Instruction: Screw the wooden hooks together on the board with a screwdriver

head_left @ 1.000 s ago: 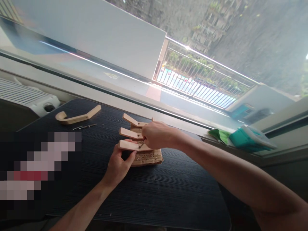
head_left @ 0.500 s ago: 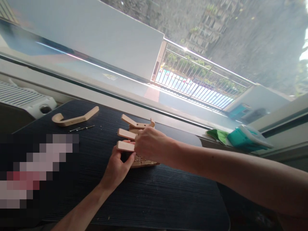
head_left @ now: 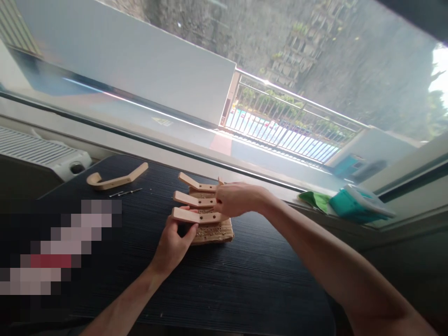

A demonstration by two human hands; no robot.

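Three pale wooden hooks with dark holes lie side by side across a rough tan block that looks like stacked corrugated cardboard (head_left: 213,235). Thumb and fingers of my left hand (head_left: 175,242) pinch the nearest wooden hook (head_left: 189,215) by its bent left part. My right hand (head_left: 238,199) is closed over the right ends of the middle hook (head_left: 189,199) and the far hook (head_left: 191,181); what its fingers grip is hidden. Holes in all three hooks show left of my right fingers.
Another wooden hook (head_left: 117,181) lies at the table's far left, beside several thin metal pieces (head_left: 126,192). The dark table (head_left: 245,289) meets the window sill. A teal container (head_left: 360,203) and green cloth (head_left: 317,200) are at right, a white radiator (head_left: 52,156) at left.
My right hand has moved right and slightly up, uncovering holes in the hooks and more of the block. My left hand still holds the nearest hook. The view has shifted slightly.
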